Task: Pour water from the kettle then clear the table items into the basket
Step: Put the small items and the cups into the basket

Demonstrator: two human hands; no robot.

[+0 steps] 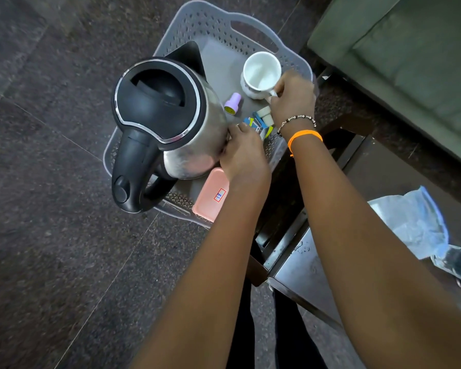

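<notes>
So there's one grey perforated basket (253, 29) sitting on the dark floor, and pretty much everything's in it already. One steel kettle (168, 121) with a black lid and handle stands upright on the left side, handle sticking out over the basket's near-left rim. One white mug (261, 73) sits upright at the right side, looks empty. One little purple stamp-looking thing (232, 102) lies on its side between kettle and mug, one pink tray (210, 195) with a small label leans at the near edge, and there's a small pile of colourful packets (260, 123), too jumbled to count. Left hand (244, 153) is pressed against the kettle's steel body, fingers curled, but I can't tell if it's actually gripping anything. Right hand (293, 98) is pinched around the mug's handle. The far-left bit of the basket floor is the only open room. A dark table (338, 123) edge runs along the basket's right side, so it's tight there.
</notes>
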